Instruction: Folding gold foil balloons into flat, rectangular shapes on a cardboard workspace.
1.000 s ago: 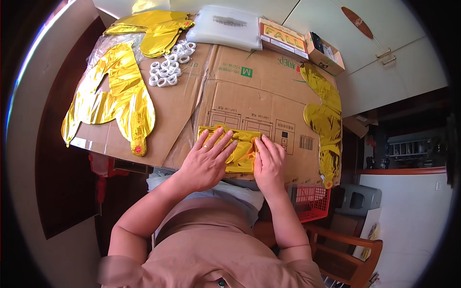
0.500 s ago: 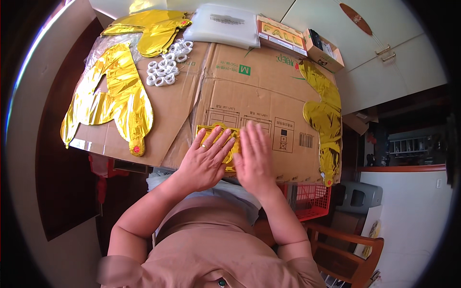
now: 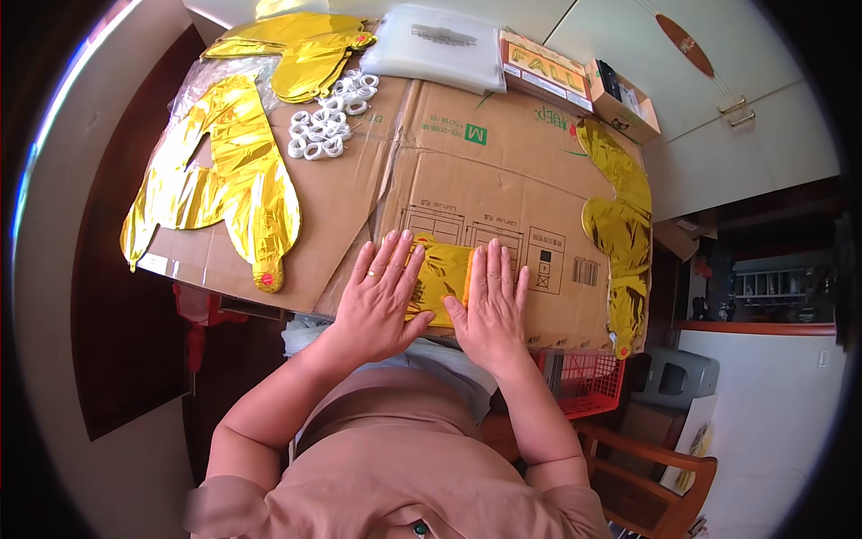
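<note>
A gold foil balloon, folded into a small flat packet, lies on the cardboard near the front edge of the table. My left hand is pressed flat over its left side, fingers stretched out, a ring on one finger. At the packet's right edge my right hand lies flat with its thumb apart, partly on the foil and partly on the cardboard. Between my hands the shiny middle of the packet shows. To the left spreads an A-shaped gold foil balloon; on the right is a curvy gold foil balloon.
Flattened cardboard covers the table. Toward the back are several white ribbon rolls, stacked gold foil balloons, clear plastic bags, a printed box and an open carton. A red crate and wooden chair stand front right.
My hands have moved apart, the right one shifting right and uncovering the packet's middle. My left hand still presses on the foil. The whole view has shifted slightly.
</note>
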A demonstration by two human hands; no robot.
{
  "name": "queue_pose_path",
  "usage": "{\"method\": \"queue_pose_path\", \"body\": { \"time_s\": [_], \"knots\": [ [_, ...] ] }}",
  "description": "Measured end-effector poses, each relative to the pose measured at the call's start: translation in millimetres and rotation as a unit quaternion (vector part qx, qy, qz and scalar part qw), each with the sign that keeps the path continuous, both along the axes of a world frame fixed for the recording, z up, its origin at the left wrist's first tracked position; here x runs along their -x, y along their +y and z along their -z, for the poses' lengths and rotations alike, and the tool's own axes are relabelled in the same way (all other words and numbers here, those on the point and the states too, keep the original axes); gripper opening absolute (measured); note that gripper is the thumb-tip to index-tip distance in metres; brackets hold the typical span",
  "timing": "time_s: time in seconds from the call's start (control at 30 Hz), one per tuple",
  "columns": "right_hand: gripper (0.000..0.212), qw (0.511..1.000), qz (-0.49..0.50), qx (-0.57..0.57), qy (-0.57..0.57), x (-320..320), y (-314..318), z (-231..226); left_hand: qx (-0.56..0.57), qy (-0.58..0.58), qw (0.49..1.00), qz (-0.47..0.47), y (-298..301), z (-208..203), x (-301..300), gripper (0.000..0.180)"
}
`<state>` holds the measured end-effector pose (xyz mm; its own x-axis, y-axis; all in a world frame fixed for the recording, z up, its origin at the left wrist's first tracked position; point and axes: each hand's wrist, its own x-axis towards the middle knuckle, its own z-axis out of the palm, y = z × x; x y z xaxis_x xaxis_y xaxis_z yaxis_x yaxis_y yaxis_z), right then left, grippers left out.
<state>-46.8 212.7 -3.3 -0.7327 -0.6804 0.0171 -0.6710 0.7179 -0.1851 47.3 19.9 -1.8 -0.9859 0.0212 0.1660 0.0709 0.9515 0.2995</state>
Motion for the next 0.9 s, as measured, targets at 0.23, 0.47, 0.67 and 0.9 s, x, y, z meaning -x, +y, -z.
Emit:
{"method": "queue_pose_path", "body": {
  "time_s": [0.23,0.47,0.67,0.9],
  "knots": [
    [0.084,1.0,0.004,-0.001,0.01,0,1,0,0.031,-0.005,0.999,-0.04,-1,3,-4,0.087],
    [0.084,1.0,-0.004,0.007,0.014,1,3,0,-0.031,0.032,0.998,-0.043,-2,-3,-7,0.078],
    [0.084,0.998,-0.054,0.016,-0.004,-9,18,-5,-0.32,0.08,0.941,-0.075,0,17,-88,0.038],
    [0.081,0.993,-0.113,0.022,-0.018,-28,31,-6,-0.757,-0.169,0.603,-0.186,13,32,-91,0.041]
  ]
}}
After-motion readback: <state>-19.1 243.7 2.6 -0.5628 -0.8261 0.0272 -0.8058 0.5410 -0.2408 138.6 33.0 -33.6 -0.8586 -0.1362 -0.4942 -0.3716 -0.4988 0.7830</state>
